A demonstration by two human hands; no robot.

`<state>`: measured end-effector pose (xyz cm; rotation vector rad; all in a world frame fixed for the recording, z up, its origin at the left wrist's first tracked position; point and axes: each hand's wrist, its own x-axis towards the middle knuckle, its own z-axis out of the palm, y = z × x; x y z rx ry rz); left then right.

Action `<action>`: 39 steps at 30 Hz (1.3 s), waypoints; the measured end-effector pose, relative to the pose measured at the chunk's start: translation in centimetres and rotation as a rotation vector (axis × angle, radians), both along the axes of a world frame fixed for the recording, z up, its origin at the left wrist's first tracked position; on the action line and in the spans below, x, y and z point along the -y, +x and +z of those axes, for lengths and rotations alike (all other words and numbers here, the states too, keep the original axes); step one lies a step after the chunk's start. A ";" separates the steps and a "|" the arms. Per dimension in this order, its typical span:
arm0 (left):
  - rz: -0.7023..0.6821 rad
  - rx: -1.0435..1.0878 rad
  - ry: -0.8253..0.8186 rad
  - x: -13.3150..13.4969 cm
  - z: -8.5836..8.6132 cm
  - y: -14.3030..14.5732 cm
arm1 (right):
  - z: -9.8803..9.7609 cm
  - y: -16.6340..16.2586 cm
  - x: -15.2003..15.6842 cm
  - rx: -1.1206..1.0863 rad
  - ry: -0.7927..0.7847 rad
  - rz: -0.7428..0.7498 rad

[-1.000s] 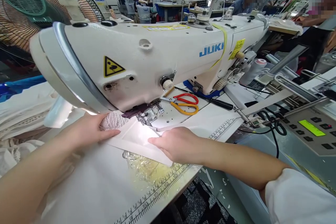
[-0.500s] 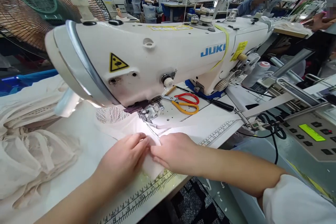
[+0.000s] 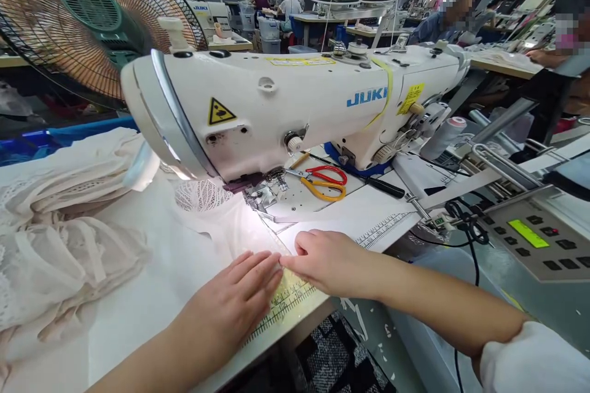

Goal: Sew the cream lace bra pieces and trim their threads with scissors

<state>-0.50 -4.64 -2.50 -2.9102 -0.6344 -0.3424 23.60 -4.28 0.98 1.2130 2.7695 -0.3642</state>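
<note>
A piece of pale fabric with a lace part (image 3: 203, 195) runs from under the presser area of a white JUKI sewing machine (image 3: 276, 104) toward me. My left hand (image 3: 235, 295) lies over its near end, fingers stretched out and flat, palm down. Just to its right, my right hand (image 3: 325, 261) has its fingers curled, thumb and forefinger pinched at the fabric's edge. The fingertips of both hands meet there. Beyond them, a narrow light strip (image 3: 318, 217) crosses the machine bed from the right.
Scissors with red and yellow handles (image 3: 325, 183) and a black-handled screwdriver (image 3: 386, 187) lie on the machine bed. Soft pale garments (image 3: 69, 258) are piled at left. A ruler scale (image 3: 288, 304) lines the table edge. A control panel (image 3: 530, 233) and a fan (image 3: 92, 6) flank the machine.
My left hand has flattened and slid slightly toward me, where before its fingers were bunched on the fabric. My right hand has shifted a little right. The camera view has also shifted.
</note>
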 end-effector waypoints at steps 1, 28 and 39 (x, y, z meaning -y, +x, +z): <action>-0.003 -0.012 -0.001 0.0 -0.2 -0.1 | 0.0 0.0 0.0 0.001 0.003 0.002; -0.056 0.062 -0.075 -7.0 -1.0 -3.5 | 1.5 -3.6 -5.0 0.221 -0.059 -0.036; -0.015 0.022 -0.071 -9.0 -0.3 -4.0 | 2.1 -5.9 -5.8 0.303 -0.061 -0.095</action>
